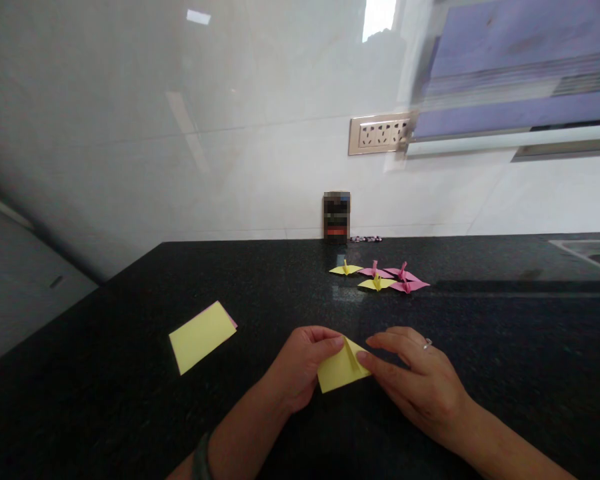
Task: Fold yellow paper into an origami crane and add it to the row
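Observation:
A partly folded sheet of yellow paper [336, 375] is held low over the black countertop, close to me. My left hand [305, 363] pinches its upper left edge between thumb and fingers. On the sheet's right side, the thumb of my right hand [425, 383] presses beside a raised fold; its index finger is lifted a little off the paper. A ring sits on one right-hand finger. Beyond the hands stand several small folded paper cranes, among them a yellow crane [346, 269] and a pink crane [409, 286].
To the left lies a stack of yellow paper [203, 337] with a pink edge showing beneath. A phone-like upright object [337, 217], blurred out, leans at the wall beside a beaded string [367, 239]. A socket panel [380, 133] is on the wall; the black countertop [105, 387] spreads around.

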`<state>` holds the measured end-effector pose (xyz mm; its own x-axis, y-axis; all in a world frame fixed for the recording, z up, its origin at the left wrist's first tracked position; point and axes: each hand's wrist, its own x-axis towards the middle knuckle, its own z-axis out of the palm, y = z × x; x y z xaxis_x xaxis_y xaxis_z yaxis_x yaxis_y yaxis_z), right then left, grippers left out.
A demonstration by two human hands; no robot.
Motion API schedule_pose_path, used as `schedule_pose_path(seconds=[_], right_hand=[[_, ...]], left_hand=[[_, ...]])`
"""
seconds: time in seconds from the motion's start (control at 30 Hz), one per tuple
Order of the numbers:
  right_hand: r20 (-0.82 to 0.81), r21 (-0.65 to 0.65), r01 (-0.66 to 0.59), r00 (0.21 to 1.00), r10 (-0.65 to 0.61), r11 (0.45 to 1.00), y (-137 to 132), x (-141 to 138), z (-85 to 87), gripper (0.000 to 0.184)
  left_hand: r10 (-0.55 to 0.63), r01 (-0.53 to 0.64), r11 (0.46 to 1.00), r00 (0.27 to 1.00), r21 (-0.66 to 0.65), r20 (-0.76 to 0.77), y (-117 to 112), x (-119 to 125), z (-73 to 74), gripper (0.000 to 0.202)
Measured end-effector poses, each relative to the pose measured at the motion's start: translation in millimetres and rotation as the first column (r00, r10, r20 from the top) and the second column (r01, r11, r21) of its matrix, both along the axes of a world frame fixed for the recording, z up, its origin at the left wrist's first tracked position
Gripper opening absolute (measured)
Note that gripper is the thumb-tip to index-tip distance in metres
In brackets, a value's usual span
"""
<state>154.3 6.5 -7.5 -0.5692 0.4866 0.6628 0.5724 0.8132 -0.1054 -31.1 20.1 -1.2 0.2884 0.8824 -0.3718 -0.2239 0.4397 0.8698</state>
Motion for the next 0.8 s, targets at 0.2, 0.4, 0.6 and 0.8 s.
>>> schedule_pose_path(seconds=[0.2,0.4,0.6,0.8], right_hand=[[0.091,0.041,-0.008,0.996,0.005,0.999,3.4,1.3,0.7,0.03],[0.129,-0.037,0.012,0.992,-0.007,0.999,0.7,-1.5,3.8,0.031],[0.17,-0.059,-0.035,0.984,0.045,0.998,3.8,-0.9,-0.5,0.032],[0.171,-0.075,-0.027,0.984,0.04,0.997,4.3,-1.5,0.9,0.031]], left_hand=[[0.009,-0.008,1.0,0.999,-0.017,0.034,0.9,-2.8,2.9,0.015],[0.032,-0.029,0.999,0.996,-0.031,0.085,1.6,-4.1,3.4,0.013],[0.03,-0.026,0.999,0.994,-0.038,0.105,2.4,-5.4,2.9,0.014],[0.033,-0.027,0.998,0.993,-0.053,0.114,1.9,-4.6,3.9,0.014]])
